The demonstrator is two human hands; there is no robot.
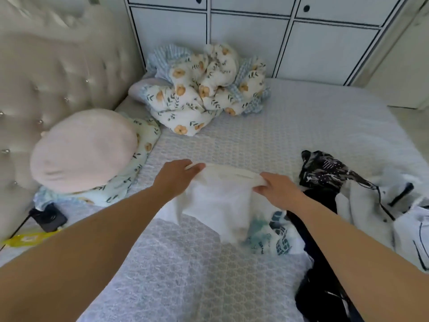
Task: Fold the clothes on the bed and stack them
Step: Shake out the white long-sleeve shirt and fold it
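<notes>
pinching the top edge of a small white cotton garment (pixel 220 205), the fingers of the left hand (pixel 176 177) curl round its left corner and the fingers of the right hand (pixel 276 189) curl round its right corner, so the edge runs taut between them. the cloth hangs from both hands above the pale grey quilted bed (pixel 185 275), its lower part blurred and reaching down toward the mattress.

judging from this, the garment is being spread before a fold. to do it well, keep both corners level, lay the cloth flat on the bare mattress below, and smooth creases before folding.

just right of the garment lies a heap of unfolded dark and white clothes (pixel 348 205). farther back sits a crumpled floral quilt (pixel 199 94), and at the left a round pink pillow (pixel 83 149) rests beside the tufted cream headboard (pixel 58 66).
</notes>
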